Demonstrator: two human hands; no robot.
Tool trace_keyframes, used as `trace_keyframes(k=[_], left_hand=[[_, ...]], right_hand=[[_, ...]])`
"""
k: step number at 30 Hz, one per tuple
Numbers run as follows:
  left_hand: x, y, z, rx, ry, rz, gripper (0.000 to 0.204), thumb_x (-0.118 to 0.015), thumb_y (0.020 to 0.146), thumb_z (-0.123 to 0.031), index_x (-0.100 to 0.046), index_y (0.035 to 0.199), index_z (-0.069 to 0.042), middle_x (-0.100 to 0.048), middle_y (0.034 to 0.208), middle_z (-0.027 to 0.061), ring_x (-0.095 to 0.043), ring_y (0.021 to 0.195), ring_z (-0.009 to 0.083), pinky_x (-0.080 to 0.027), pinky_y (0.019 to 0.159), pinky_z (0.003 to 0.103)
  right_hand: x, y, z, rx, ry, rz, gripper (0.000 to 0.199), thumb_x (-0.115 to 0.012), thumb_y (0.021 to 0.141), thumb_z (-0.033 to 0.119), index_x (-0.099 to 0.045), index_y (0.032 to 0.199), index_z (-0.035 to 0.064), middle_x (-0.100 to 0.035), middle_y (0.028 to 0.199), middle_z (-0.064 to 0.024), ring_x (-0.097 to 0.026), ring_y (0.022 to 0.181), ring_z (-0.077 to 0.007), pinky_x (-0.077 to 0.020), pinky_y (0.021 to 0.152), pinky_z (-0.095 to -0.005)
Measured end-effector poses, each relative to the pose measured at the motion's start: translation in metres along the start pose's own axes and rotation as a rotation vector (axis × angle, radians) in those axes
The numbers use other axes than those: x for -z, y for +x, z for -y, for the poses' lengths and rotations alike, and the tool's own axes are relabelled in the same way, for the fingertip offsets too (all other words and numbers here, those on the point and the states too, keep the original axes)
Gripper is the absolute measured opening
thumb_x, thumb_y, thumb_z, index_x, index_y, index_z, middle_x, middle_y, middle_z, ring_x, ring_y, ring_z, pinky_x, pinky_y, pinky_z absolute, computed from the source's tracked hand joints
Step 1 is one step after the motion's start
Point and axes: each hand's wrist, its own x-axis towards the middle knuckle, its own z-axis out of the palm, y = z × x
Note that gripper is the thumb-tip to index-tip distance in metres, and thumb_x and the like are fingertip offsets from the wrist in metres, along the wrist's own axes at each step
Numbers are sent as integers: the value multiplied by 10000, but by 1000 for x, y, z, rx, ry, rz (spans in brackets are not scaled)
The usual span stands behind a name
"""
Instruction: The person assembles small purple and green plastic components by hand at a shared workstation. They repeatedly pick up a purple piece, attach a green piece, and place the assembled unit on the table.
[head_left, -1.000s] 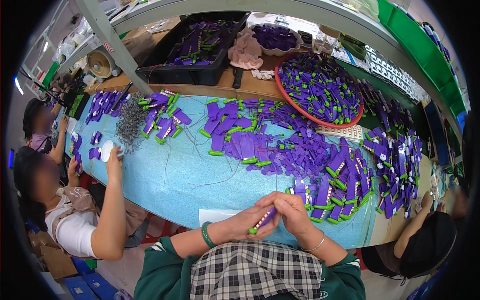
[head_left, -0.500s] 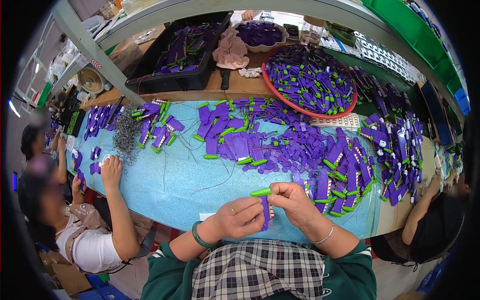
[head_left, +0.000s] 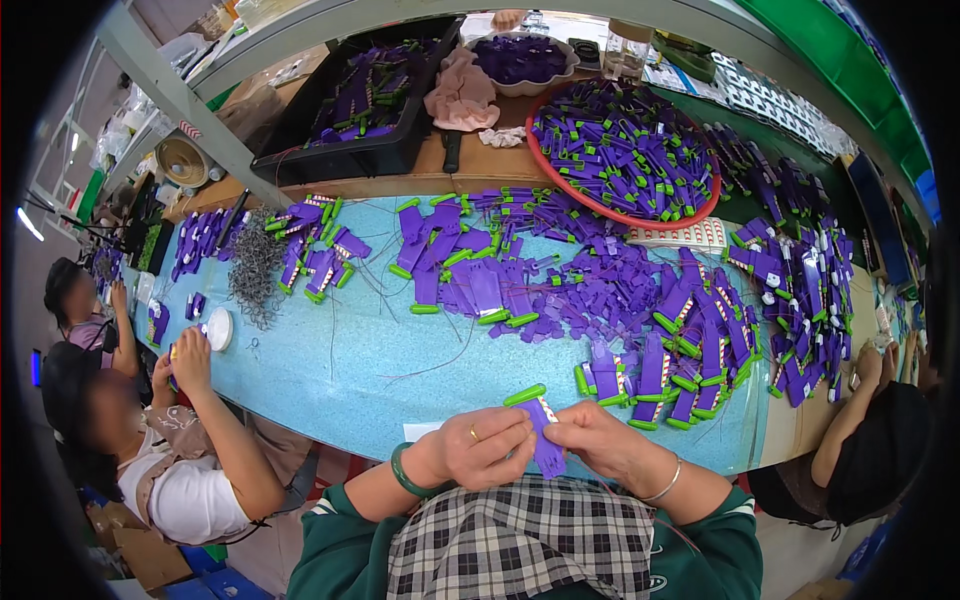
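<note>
1. The piece (head_left: 548, 458) is flat and purple, its visible part longer than it is wide, with a smooth, slightly shiny face.
2. Across its top sits a rounded bright green bar (head_left: 524, 395), wider than the body; the bar's right end tilts higher than its left.
3. A pale strip (head_left: 548, 408) with reddish diagonal marks runs down from the bar along the right edge; the thumb hides its lower part.
4. The lower end looks uneven, as if notched. Fingers cover much of the left side.
5. The piece is between both hands, held up near the front edge of the blue table (head_left: 340, 385), the green bar away from the body.
6. The left hand (head_left: 482, 445) has its grip closed, bent fingers and thumb holding the piece by its left side.
7. The right hand (head_left: 600, 440) has its grip closed too, thumb and bent forefinger together on the right edge.
8. Similar purple-and-green pieces lie in an overlapping pile (head_left: 655, 370) beyond the right hand.
9. Farther back are small purple parts (head_left: 600, 295) and a red basket (head_left: 600, 207) full of purple and green items.
</note>
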Motion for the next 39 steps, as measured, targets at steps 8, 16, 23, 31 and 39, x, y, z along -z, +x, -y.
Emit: trace_keyframes(k=[8,16,23,31,39], left_hand=[[-20,13,1,722,-507,-112,123,-675,739,34,-618,837,-14,-598,828,79,-614,740,200,-503,601,294],[-55,41,113,717,-268,246,113,-667,776,-61,-612,866,-20,-589,825,102,-601,736,251,-488,631,344],[-80,46,158,622,203,489,190,-683,740,-87,-595,894,-19,-558,866,129,-566,849,320,-463,711,428],[-36,40,81,1187,-850,49,282,-684,776,36,-551,1020,-13,-565,925,35,-559,880,99,-474,736,260],[-36,9,17,1229,-1173,-377,275,-602,844,74,-559,1109,17,-594,1022,62,-596,959,133,-502,871,276]], right_hand=[[23,-6,4,752,-732,-353,95,-617,863,86,-594,894,-1,-610,872,-77,-567,839,-156,-460,727,-311],[50,16,-13,708,-174,-501,135,-492,872,-66,-526,997,-27,-486,957,-39,-544,836,-108,-575,745,-294],[46,9,-6,713,-463,-450,365,-523,828,-108,-564,1182,-31,-458,1003,-68,-546,884,-115,-570,760,-252],[47,6,-2,827,-312,-512,417,-564,812,-117,-558,1217,-18,-456,1001,-59,-564,850,-117,-564,772,-239],[34,8,-6,955,-842,-663,437,-695,714,-54,-682,1108,135,-469,715,-16,-469,622,-116,-381,546,-255]])
